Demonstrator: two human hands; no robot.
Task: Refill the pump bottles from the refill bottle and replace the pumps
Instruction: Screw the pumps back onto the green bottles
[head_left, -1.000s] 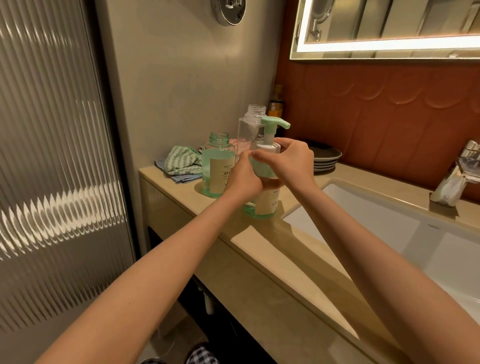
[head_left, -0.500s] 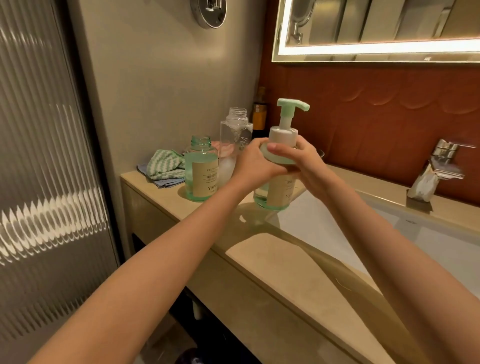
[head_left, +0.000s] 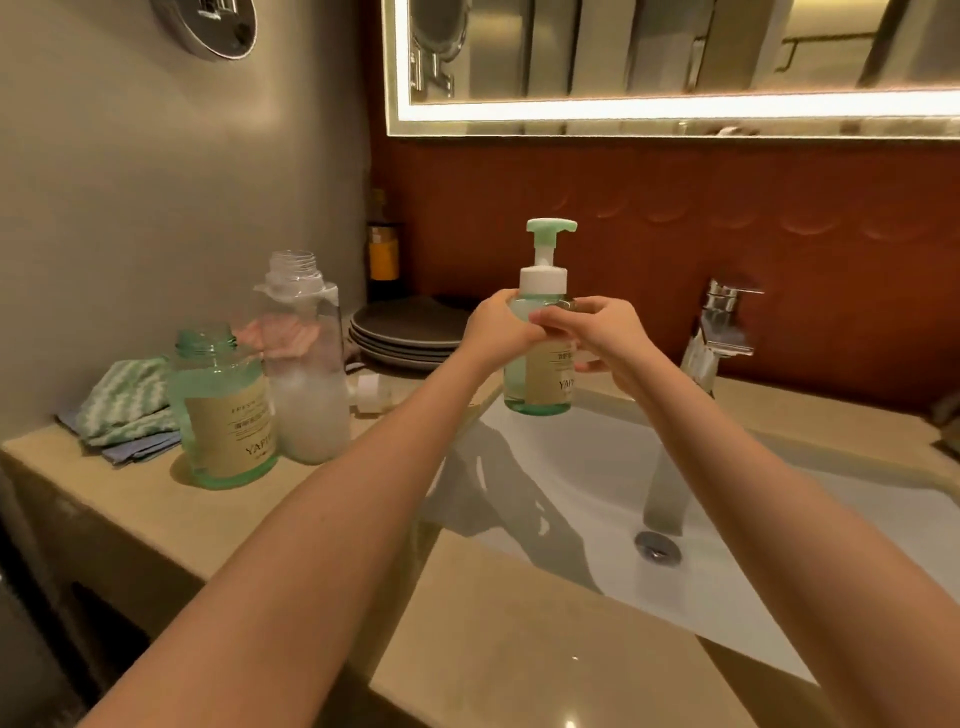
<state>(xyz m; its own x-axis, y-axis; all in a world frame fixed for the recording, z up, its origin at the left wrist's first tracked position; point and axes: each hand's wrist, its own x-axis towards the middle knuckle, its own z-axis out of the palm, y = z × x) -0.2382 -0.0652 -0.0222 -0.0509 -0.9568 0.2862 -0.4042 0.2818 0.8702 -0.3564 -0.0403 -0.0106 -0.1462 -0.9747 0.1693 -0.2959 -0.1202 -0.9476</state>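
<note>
I hold a green pump bottle (head_left: 540, 379) upright in the air above the left end of the sink. Its green-and-white pump (head_left: 546, 260) sits on its neck. My left hand (head_left: 501, 332) grips the bottle's shoulder from the left. My right hand (head_left: 597, 332) wraps its fingers round the front and right side. A second green bottle (head_left: 223, 410) stands on the counter at the left with its neck open and no pump. Beside it stands the clear refill bottle (head_left: 306, 374), uncapped, with pale liquid in its lower half. A small white cap (head_left: 370, 391) lies behind it.
Folded green and blue cloths (head_left: 127, 410) lie at the counter's left end. A stack of dark plates (head_left: 410, 332) and an orange bottle (head_left: 383, 254) sit in the back corner. The white sink (head_left: 597, 483) and chrome tap (head_left: 724, 322) are to the right.
Both hands have lifted the pump bottle off the counter and carried it right, out over the sink. The open bottle and refill bottle stayed put.
</note>
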